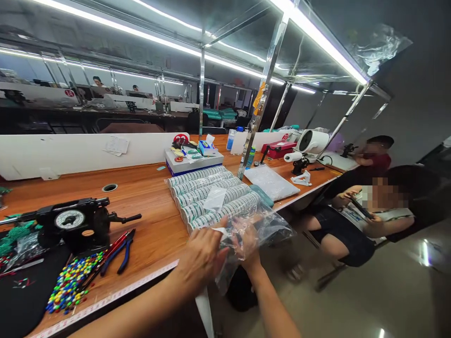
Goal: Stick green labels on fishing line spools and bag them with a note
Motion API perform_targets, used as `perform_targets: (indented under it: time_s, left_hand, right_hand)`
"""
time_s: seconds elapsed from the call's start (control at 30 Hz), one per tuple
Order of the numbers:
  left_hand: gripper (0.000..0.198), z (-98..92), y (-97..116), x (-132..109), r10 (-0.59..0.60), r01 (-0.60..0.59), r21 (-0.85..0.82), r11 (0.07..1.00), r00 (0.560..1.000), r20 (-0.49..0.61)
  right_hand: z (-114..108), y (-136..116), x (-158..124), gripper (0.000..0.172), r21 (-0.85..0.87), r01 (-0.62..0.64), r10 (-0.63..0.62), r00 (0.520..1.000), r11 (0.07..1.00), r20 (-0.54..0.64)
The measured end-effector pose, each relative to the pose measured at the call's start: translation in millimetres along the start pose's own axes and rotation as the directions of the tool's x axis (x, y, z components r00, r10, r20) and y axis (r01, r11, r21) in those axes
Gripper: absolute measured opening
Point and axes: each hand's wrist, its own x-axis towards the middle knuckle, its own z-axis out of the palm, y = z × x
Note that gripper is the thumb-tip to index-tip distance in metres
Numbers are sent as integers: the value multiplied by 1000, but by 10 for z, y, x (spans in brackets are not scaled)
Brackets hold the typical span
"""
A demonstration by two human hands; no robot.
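**Left hand and right hand clenched on a clear plastic bag at the bench edge**

Both hands grasp the bag, 1 on each side, and neither has released it; it sits at the front edge of the wooden bench, touching the nearest roll and sagging past the edge over the floor; its crumpled film looks glossy and loosely gathered; a measuring tape runs along that edge; to the left, room on the bench is limited by a black mat, a heap of multicoloured beads, 1 pair of blue-handled pliers and a black dial machine; directly ahead lie about 6 rows of green-and-white rolls, packed side by side with 1 white paper slip on top; to their right are 1 flat clear package and 1 teal pouch; farther on stand 1 white box with small items on it, 1 red case and 1 white fan; beyond the bench's right side, 2 other people sit apart: 1 holding a phone, and 1 in a dark red top farther away.
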Motion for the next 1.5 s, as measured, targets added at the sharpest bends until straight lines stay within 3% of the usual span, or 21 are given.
perform_targets:
  time_s: [0.07, 0.13, 0.2, 0.23, 0.3, 0.37, 0.47, 0.53, 0.6, 0.7, 0.77, 0.83, 0.93, 1.03, 1.13, 1.2, 1.3, 1.4, 1.43, 1.5]
  left_hand:
    - [60, -57, -159, -147, 43, -45, 95, 994, 999, 26]
    - [70, -36, -270, -293, 94, -118, 117, 986, 978, 188]
    - [78, 49, -306, -395, 108, -161, 108, 981, 917, 385]
    - [80, 103, -299, -420, 98, -171, 119, 978, 882, 461]
    - [77, 197, -251, -421, 56, -180, 178, 968, 837, 544]
    - [75, 234, -191, -373, 7, -161, 235, 959, 839, 544]
    - [84, 134, -128, -275, 6, -109, 217, 970, 903, 430]
    - [86, -4, -112, -212, 56, -119, 186, 975, 949, 310]
    - [80, -128, -111, -160, 100, -146, 188, 971, 967, 235]
    - [86, -161, -132, -141, 132, -196, 191, 962, 944, 304]
    - [100, -59, -165, -191, 179, -262, 155, 953, 895, 408]
    - [100, 105, -215, -271, 211, -316, 150, 937, 852, 479]
    - [69, 348, -297, -365, 213, -351, 252, 902, 869, 447]
    - [59, 500, -328, -391, 321, -412, 269, 871, 890, 324]
    - [58, 575, -285, -395, 447, -503, 183, 844, 850, 278]
    - [57, 594, -237, -407, 477, -525, 122, 842, 831, 285]
    - [56, 559, -170, -440, 478, -507, 50, 860, 837, 268]
    - [50, 453, -111, -466, 493, -502, -3, 865, 848, 193]
    - [47, 411, -92, -467, 498, -504, -8, 864, 852, 160]
    - [41, 330, -55, -460, 497, -498, -12, 867, 863, 93]
  right_hand:
    - [-292, 137, -185, 29, -72, -52, 42, 990, 996, -133]
    - [-644, 315, -275, 34, -126, -176, 127, 939, 976, -320]
    - [-958, 522, -201, 35, -126, -315, 219, 849, 941, -481]
    - [-1072, 630, -111, 38, -109, -362, 261, 821, 926, -507]
    - [-1192, 836, 117, 54, -61, -407, 347, 839, 911, -418]
    - [-1193, 1003, 313, 61, 13, -469, 462, 864, 883, -200]
    - [-1146, 1140, 420, 48, 109, -611, 599, 791, 784, 122]
    - [-1186, 1164, 375, 48, 160, -673, 636, 737, 722, 230]
    - [-1300, 1159, 285, 53, 214, -701, 645, 711, 680, 279]
    - [-1522, 1148, 150, 62, 287, -724, 663, 689, 627, 292]
    - [-1636, 1156, 88, 69, 327, -734, 683, 677, 595, 274]
    - [-1699, 1175, 62, 75, 354, -736, 696, 670, 578, 257]
    - [-1716, 1216, 106, 78, 349, -729, 692, 678, 589, 247]
    - [-1717, 1259, 209, 71, 266, -719, 679, 694, 642, 239]
    - [-1782, 1249, 287, 48, 101, -687, 657, 721, 720, 217]
    - [-1842, 1150, 304, 32, -21, -627, 622, 768, 779, 155]
    - [-1812, 793, 318, 23, -134, -466, 476, 877, 875, 57]
    - [-1478, 291, 372, 23, -84, -207, 220, 955, 975, 199]
    - [-1298, 137, 400, 25, -17, -40, 43, 950, 999, 310]
    - [-886, -95, 457, 24, 107, 199, -226, 859, 974, 460]
